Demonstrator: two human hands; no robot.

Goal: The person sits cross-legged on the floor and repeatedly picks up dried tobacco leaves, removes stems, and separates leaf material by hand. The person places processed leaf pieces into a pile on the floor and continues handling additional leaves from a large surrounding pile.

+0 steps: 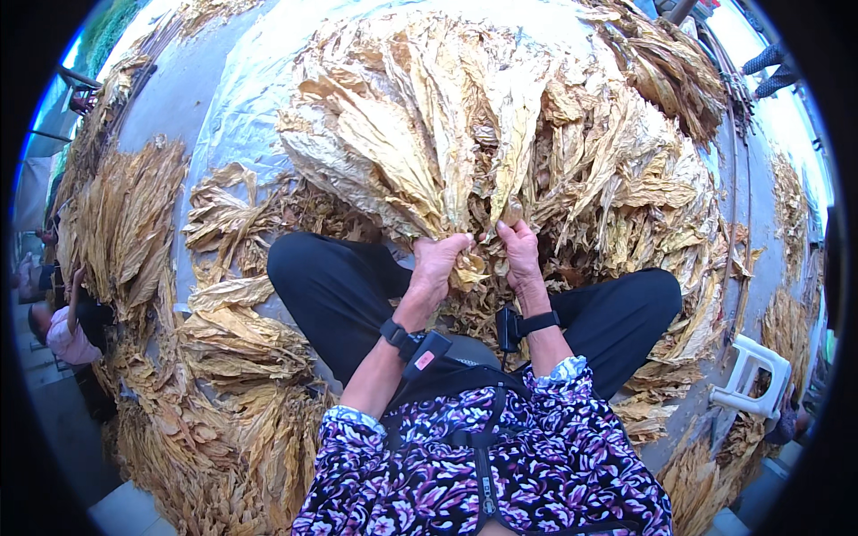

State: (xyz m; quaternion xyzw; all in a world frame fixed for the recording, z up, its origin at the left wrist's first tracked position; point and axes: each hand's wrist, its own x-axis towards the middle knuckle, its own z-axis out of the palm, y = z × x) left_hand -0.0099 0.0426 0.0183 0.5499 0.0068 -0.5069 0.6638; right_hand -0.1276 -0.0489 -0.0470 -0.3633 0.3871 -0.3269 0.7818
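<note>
Between my knees, my left hand (437,265) is closed round the stem ends of a fan of dried tobacco leaves (380,147), which spread away from me over the large pile. A short distance to its right, my right hand (521,252) pinches the stem end of one long yellow tobacco leaf (517,143). That leaf stretches up and away across the pile. Both thumbs point inward, and a small gap separates the hands. Crumpled leaf pieces (467,271) hang just below my fingers. The exact grip of the left fingertips is partly hidden.
Heaps of dried leaves (241,344) lie along my left, with a tall bundle (125,223) farther out. Pale plastic sheeting (246,116) runs beneath the pile. A white plastic stool (755,377) lies at right. Another person (71,335) works at the far left.
</note>
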